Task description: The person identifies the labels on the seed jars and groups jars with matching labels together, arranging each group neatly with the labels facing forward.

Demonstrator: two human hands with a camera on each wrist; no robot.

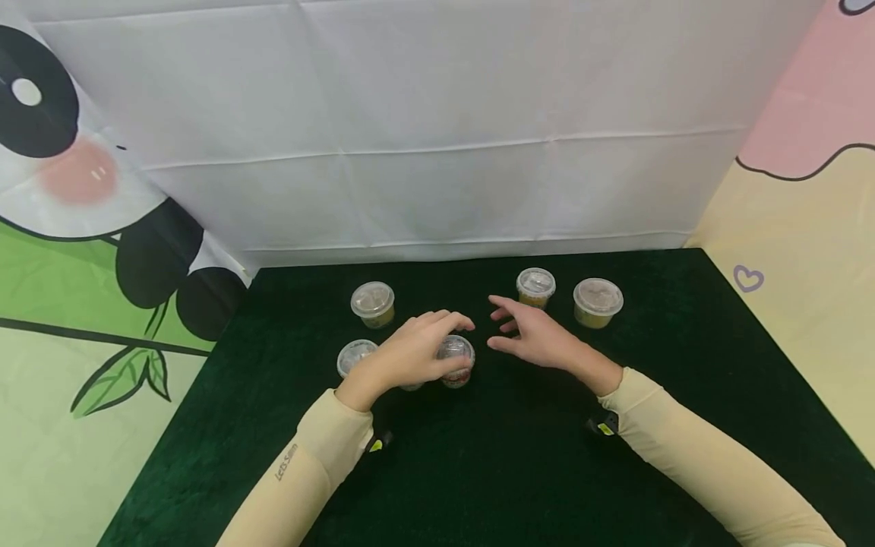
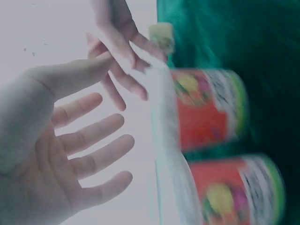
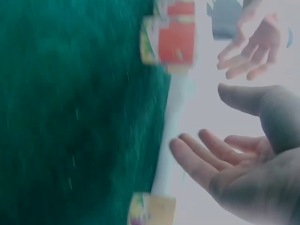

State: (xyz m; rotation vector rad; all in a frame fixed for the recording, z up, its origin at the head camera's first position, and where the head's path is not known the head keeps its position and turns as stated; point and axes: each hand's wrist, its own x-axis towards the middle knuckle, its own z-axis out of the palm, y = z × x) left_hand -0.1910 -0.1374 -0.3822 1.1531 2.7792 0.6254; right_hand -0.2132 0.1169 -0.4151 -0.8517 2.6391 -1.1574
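My left hand (image 1: 417, 349) hovers over the cups left of centre, fingers spread and loosely bent. Just beneath it stands a small lidded plastic cup (image 1: 456, 348), partly covered by the thumb in the head view. From the left wrist, two cups with red fruit labels show, a nearer red-labelled cup (image 2: 220, 192) and a farther red-labelled cup (image 2: 201, 112), apart from the palm. My right hand (image 1: 540, 334) is held in the air with relaxed fingers and grips nothing. Its fingertips overlap a yellowish lidded cup (image 1: 536, 282) at the back in the head view.
A wider lidded cup (image 1: 598, 298) stands at the back right, another lidded cup (image 1: 372, 300) at the back left. One more lidded cup (image 1: 355, 353) sits by the left wrist. All stand on dark green cloth (image 1: 492, 471), with a white sheet (image 1: 437, 190) behind.
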